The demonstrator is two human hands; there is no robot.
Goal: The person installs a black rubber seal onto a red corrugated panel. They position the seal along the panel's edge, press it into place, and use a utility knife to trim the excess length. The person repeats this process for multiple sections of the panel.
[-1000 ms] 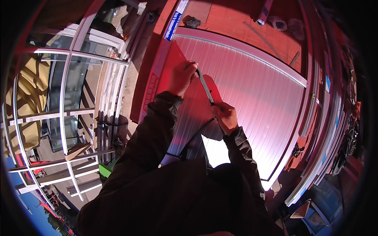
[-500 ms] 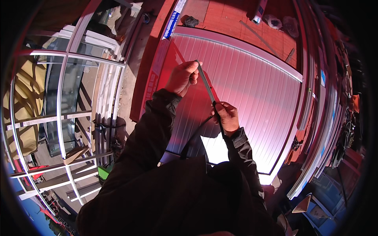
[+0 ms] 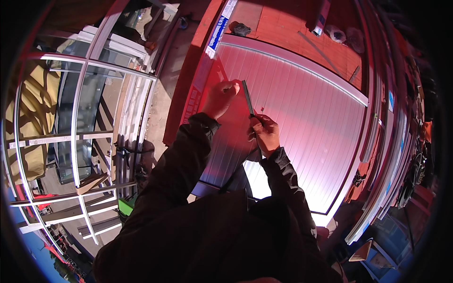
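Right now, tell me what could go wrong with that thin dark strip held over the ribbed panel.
1. The thin dark strip is pinched only at its ends by the left hand and right hand; it might bend or slip.
2. If dropped, it could scratch the ribbed panel.

I see both of my arms in dark sleeves coming up from six o'clock, bent at the elbows and angled toward twelve. My left hand [image 3: 221, 98] sits at about eleven o'clock from my right, knuckles up, fingers curled inward into a loose grip with the thumb side turned toward one o'clock. My right hand [image 3: 265, 133] is lower and nearer my chest, fingers pinched together in a tight grip, wrist cocked slightly back. The two hands are near each other but apart.
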